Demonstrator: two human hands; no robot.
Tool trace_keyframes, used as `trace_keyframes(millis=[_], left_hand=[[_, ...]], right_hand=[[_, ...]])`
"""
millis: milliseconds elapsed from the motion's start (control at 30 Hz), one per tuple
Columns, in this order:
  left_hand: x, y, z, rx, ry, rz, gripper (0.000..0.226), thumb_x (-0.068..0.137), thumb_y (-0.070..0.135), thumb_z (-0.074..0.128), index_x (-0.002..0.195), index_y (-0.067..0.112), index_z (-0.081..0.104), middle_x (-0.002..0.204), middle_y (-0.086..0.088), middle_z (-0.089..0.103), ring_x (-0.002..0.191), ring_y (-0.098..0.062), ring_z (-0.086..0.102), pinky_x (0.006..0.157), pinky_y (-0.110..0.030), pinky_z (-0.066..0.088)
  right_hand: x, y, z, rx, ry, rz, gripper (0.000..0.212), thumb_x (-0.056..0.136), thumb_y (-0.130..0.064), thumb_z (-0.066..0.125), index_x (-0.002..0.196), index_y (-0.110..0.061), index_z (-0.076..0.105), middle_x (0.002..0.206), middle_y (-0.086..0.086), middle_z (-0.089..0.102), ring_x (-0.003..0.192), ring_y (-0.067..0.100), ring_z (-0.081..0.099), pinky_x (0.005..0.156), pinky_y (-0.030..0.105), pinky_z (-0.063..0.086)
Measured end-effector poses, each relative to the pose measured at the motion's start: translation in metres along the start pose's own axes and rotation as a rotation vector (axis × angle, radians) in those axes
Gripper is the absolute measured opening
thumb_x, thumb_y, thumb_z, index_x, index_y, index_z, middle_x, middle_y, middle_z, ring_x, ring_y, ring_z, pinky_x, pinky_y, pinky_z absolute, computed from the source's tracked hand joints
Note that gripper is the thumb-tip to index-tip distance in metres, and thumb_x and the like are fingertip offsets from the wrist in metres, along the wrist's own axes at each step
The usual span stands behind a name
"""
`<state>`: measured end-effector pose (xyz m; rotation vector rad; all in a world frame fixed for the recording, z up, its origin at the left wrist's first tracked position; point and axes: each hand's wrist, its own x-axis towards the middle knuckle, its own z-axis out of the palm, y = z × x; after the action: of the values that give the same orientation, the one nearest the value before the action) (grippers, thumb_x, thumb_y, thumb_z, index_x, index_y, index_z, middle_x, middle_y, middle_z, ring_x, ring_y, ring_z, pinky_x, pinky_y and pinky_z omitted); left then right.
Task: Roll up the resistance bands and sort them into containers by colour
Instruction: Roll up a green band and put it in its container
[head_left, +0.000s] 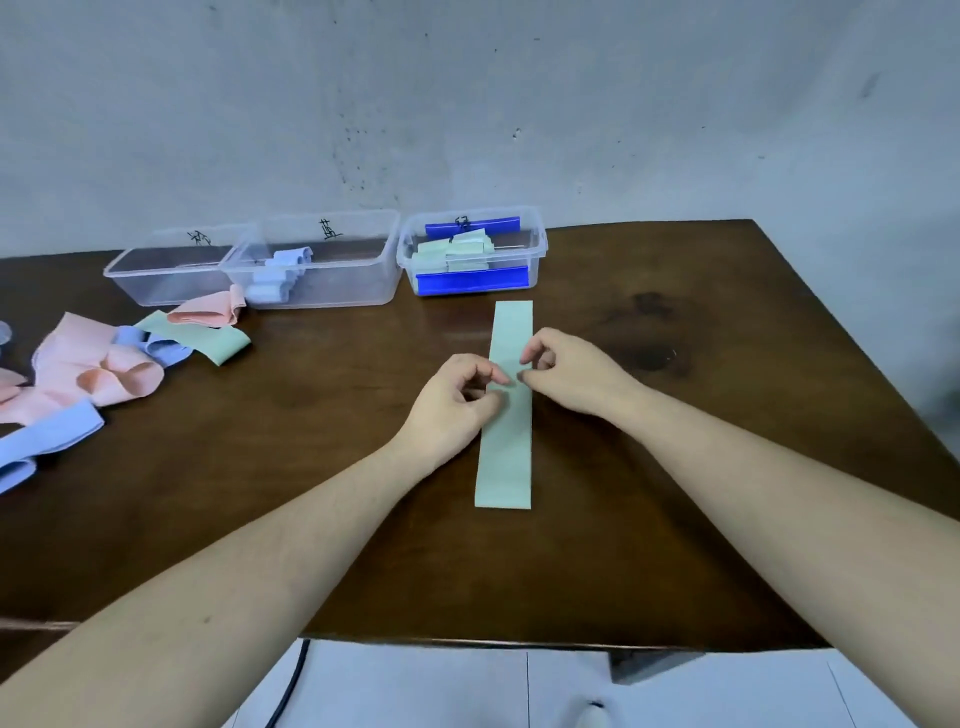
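Note:
A light green band (505, 457) lies flat and straight on the dark wooden table (675, 519), running away from me. My left hand (457, 400) sits at the band's left edge, near its middle, and pinches it between curled fingers and thumb. My right hand (566, 371) does the same at the right edge. Three clear containers stand at the back. The left container (156, 280) looks empty. The middle container (337, 280) holds rolled light blue bands. The right container (524, 244), with blue clips, holds rolled green bands.
A loose heap of pink bands (93, 374), blue bands (47, 436) and one green band (218, 340) lies at the table's left. The wall stands close behind the containers. The table's front edge (519, 644) is near me, and a cable hangs below it.

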<state>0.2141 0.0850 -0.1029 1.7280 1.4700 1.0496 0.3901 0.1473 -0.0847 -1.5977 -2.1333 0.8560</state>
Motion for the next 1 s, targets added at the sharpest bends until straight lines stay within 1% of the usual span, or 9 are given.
trace_keyframes(millis=[100, 233, 300, 433, 500, 600, 633, 800, 1000], left_hand=[[-0.021, -0.005, -0.006, 0.062, -0.066, 0.065, 0.026, 0.087, 0.013, 0.07, 0.086, 0.038, 0.064, 0.103, 0.01, 0.061, 0.094, -0.008, 0.06, 0.089, -0.024, 0.049], [-0.05, -0.007, -0.017, 0.176, -0.186, 0.158, 0.025, 0.083, 0.024, 0.077, 0.087, 0.044, 0.062, 0.1, 0.015, 0.058, 0.091, -0.007, 0.056, 0.083, -0.019, 0.044], [-0.065, -0.009, -0.024, 0.216, -0.242, 0.228, 0.023, 0.079, 0.03, 0.08, 0.092, 0.04, 0.065, 0.102, 0.015, 0.057, 0.094, -0.007, 0.055, 0.084, -0.017, 0.042], [-0.087, -0.014, -0.035, 0.314, -0.31, 0.373, 0.028, 0.079, 0.035, 0.081, 0.104, 0.029, 0.069, 0.107, 0.017, 0.056, 0.101, -0.004, 0.052, 0.092, -0.014, 0.038], [-0.093, -0.015, -0.035, 0.376, -0.269, 0.429, 0.022, 0.084, 0.029, 0.077, 0.105, 0.027, 0.071, 0.107, 0.017, 0.057, 0.097, 0.0, 0.049, 0.092, -0.013, 0.036], [-0.098, -0.012, -0.031, 0.478, -0.182, 0.495, 0.016, 0.089, 0.017, 0.07, 0.103, 0.023, 0.074, 0.105, 0.012, 0.065, 0.085, 0.0, 0.045, 0.086, -0.015, 0.037], [-0.098, -0.011, -0.03, 0.504, -0.16, 0.507, 0.015, 0.089, 0.016, 0.068, 0.102, 0.021, 0.074, 0.105, 0.009, 0.067, 0.085, -0.002, 0.046, 0.085, -0.016, 0.038], [-0.104, -0.004, -0.028, 0.521, -0.099, 0.466, 0.019, 0.093, 0.016, 0.064, 0.107, 0.019, 0.074, 0.105, 0.007, 0.072, 0.089, -0.008, 0.058, 0.086, -0.012, 0.035], [-0.117, -0.003, -0.033, 0.443, -0.092, 0.453, 0.017, 0.092, 0.013, 0.064, 0.103, 0.021, 0.075, 0.098, 0.01, 0.071, 0.085, -0.003, 0.053, 0.08, -0.006, 0.035]], right_hand=[[-0.029, 0.002, 0.013, 0.082, 0.074, -0.051, 0.01, 0.091, -0.023, 0.066, 0.098, -0.029, 0.062, 0.084, -0.009, 0.063, 0.077, 0.008, 0.059, 0.078, 0.036, 0.052], [-0.072, 0.0, 0.033, 0.154, 0.089, -0.15, 0.018, 0.089, -0.019, 0.068, 0.096, -0.036, 0.064, 0.084, -0.014, 0.064, 0.075, 0.002, 0.056, 0.079, 0.027, 0.049], [-0.091, -0.002, 0.039, 0.094, 0.079, -0.218, 0.019, 0.089, -0.024, 0.071, 0.099, -0.039, 0.063, 0.09, -0.018, 0.064, 0.083, 0.002, 0.057, 0.08, 0.025, 0.049], [-0.121, 0.0, 0.044, -0.029, 0.066, -0.288, 0.025, 0.086, -0.042, 0.072, 0.11, -0.039, 0.066, 0.112, -0.024, 0.064, 0.109, 0.0, 0.051, 0.097, 0.023, 0.042], [-0.132, 0.003, 0.045, -0.091, 0.061, -0.304, 0.031, 0.085, -0.046, 0.072, 0.114, -0.037, 0.066, 0.118, -0.026, 0.062, 0.117, 0.001, 0.048, 0.102, 0.023, 0.037], [-0.138, 0.001, 0.046, -0.118, 0.073, -0.295, 0.03, 0.088, -0.04, 0.074, 0.116, -0.032, 0.068, 0.121, -0.023, 0.062, 0.119, 0.0, 0.046, 0.102, 0.013, 0.034], [-0.138, -0.001, 0.047, -0.113, 0.088, -0.282, 0.027, 0.089, -0.037, 0.073, 0.115, -0.03, 0.069, 0.12, -0.021, 0.063, 0.117, 0.0, 0.047, 0.101, 0.012, 0.035], [-0.14, -0.011, 0.053, -0.139, 0.157, -0.292, 0.018, 0.095, -0.028, 0.066, 0.111, -0.025, 0.075, 0.115, -0.012, 0.068, 0.108, 0.002, 0.053, 0.102, 0.022, 0.041], [-0.156, -0.013, 0.058, -0.157, 0.174, -0.329, 0.02, 0.099, -0.027, 0.062, 0.112, -0.025, 0.076, 0.1, -0.018, 0.06, 0.096, 0.003, 0.047, 0.09, 0.017, 0.04]])
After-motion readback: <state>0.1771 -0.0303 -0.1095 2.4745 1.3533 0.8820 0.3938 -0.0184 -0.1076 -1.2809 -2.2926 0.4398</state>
